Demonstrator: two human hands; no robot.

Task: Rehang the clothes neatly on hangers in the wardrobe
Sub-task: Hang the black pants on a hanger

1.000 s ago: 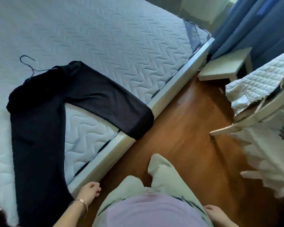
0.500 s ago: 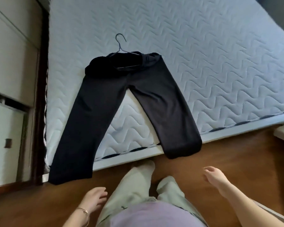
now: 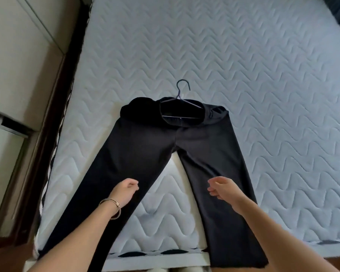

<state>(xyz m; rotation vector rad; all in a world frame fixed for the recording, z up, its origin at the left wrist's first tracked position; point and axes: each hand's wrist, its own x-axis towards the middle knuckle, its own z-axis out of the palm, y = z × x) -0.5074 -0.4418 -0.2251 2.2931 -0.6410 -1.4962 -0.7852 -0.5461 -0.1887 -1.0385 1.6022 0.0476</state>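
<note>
Far left of the frame is a run of cream cabinet fronts (image 3: 18, 71), with a dark brown strip (image 3: 53, 122) between them and the bed. The white quilted mattress (image 3: 273, 91) fills pretty much everything else.

The black trousers (image 3: 145, 152) are laid flat on the mattress around the middle of the frame. The waist is at the top and the legs splay down toward me. Both hems run over the near edge of the bed at the bottom of the frame. The left side of the waistband is a bit bunched up.

My left hand (image 3: 126, 190) is out over the left leg, lower middle of the frame. Its fingers are loosely curled in and it's got hold of nothing. Can't tell if it's actually brushing the fabric or just above it. There's a thin bangle (image 3: 111, 208) on that wrist.

The hanger (image 3: 182, 89) sits at the waist. Its bar is tucked inside the open waistband and the hook sticks out above it onto bare mattress, just above center frame.

My right hand (image 3: 223, 188) is over the right leg, about level with the left one. Its fingers and thumb are loosely bent toward each other, and it's gripping nothing either.
</note>
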